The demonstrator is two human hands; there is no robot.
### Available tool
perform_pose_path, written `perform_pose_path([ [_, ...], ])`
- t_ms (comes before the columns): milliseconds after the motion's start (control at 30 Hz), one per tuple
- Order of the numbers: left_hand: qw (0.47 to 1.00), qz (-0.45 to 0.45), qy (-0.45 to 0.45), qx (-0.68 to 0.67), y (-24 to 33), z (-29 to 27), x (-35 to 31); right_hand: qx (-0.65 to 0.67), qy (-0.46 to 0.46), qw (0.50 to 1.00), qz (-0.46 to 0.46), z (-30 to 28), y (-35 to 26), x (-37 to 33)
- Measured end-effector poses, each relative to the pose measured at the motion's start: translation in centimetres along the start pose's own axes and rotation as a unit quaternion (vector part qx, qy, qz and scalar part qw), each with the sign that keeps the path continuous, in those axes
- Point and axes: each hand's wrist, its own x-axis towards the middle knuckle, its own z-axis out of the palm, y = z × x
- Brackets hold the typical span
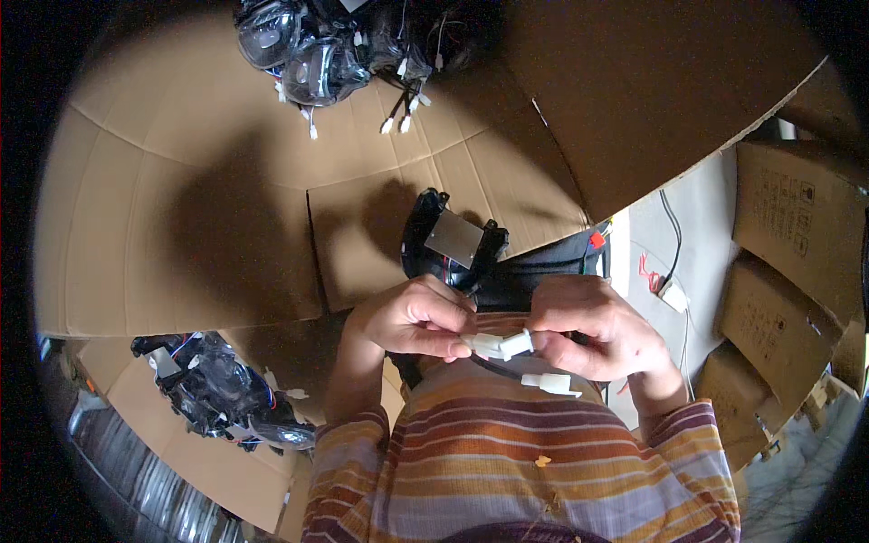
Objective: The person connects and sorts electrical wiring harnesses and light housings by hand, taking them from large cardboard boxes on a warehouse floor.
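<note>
In front of my body, my left hand [412,317] pinches a white plastic connector [484,345] between thumb and fingers. My right hand [597,330], fingers curled, grips a second white connector [518,344]. The two connectors meet end to end at a slight angle; whether they are fully joined I cannot tell. A further white connector [550,385] hangs just below on a black cable. Just beyond my left hand is a curved black lamp housing [418,237] with a square silver plate [454,238] on it, its lower end partly hidden by my fingers.
Flattened cardboard [244,226] covers the surface ahead. Several clear-lensed lamp units [326,72] with dangling white connectors lie at the far edge. More black lamp units [217,385] sit in a carton at lower left. Cardboard boxes [797,217] and a white plug [673,296] are at right.
</note>
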Motion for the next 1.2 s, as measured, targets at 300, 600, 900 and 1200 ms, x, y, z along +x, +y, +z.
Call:
perform_pose_path([
  [300,0.99,-0.129,0.034,-0.051,0.9,0.3,0.5,-0.204,0.038,0.978,0.0,0.0,-0.7,-0.1],
  [600,0.969,-0.13,0.156,-0.144,0.8,0.5,0.3,-0.128,0.114,0.985,-0.001,-2.0,0.4,-0.8],
  [900,0.972,-0.147,0.156,-0.099,0.5,1.0,-0.3,-0.067,0.065,0.996,-0.001,-1.8,0.4,-0.7],
  [1200,0.996,-0.089,-0.004,-0.024,-0.3,0.1,0.3,-0.08,0.026,0.996,-0.009,-0.8,0.5,0.2],
])
